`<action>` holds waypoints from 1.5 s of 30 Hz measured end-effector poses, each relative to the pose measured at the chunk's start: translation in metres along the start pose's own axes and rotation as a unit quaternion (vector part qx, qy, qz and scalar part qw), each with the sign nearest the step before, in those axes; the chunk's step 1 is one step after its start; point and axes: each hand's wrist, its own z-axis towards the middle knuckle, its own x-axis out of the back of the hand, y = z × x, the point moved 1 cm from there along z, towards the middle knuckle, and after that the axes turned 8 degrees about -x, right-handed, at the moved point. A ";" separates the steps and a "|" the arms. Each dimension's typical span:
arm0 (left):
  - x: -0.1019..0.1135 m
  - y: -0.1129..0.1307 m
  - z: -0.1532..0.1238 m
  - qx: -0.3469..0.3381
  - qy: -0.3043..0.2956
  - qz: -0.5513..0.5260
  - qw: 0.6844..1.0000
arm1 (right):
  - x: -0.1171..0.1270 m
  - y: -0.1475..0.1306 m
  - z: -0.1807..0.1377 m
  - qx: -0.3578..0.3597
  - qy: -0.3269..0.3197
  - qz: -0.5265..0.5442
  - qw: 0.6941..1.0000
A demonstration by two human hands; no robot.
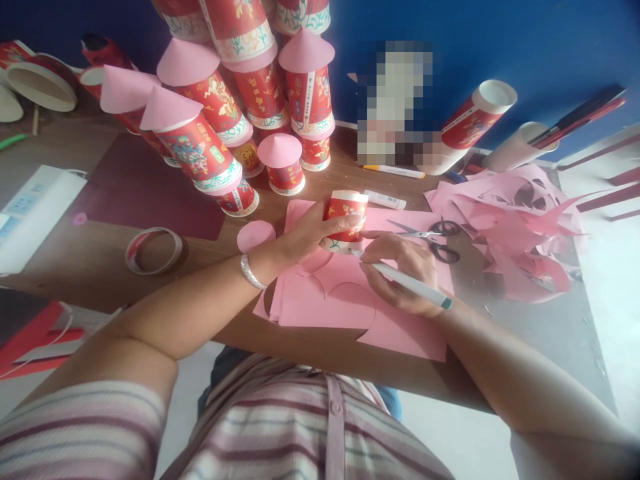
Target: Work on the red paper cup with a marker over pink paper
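Note:
My left hand [305, 235] is closed round a small red paper cup [345, 213] standing upside down on a stack of pink paper sheets [400, 330]. My right hand [400, 267] grips a white pen [417, 287] with its tip at the cup's base. A silver bracelet [250, 272] circles my left wrist. Curved cut-outs show in the near pink sheets. A loose pink paper disc [255, 235] lies just left of my left hand.
Scissors [433, 239] lie on the pink paper right of the cup. Several red cups with pink cone tops [193, 133] stand stacked behind. Pink scraps [520, 220] pile at the right. A tape roll [153, 251], a power strip [30, 213] and a glue stick [385, 199] lie on the wooden table [100, 263].

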 end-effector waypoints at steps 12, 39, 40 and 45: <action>-0.001 0.004 -0.002 -0.006 0.017 0.014 1.000 | 0.002 -0.002 -0.001 -0.026 -0.004 -0.026 0.999; -0.002 0.009 -0.002 -0.007 0.011 0.038 0.999 | 0.002 -0.001 0.002 -0.018 -0.031 -0.015 0.999; -0.001 0.008 -0.002 -0.003 0.013 0.030 0.999 | 0.002 -0.001 0.002 -0.020 -0.034 -0.013 0.999; 0.000 0.004 0.000 0.006 0.014 0.013 1.000 | 0.000 0.001 0.001 -0.016 -0.037 -0.003 0.999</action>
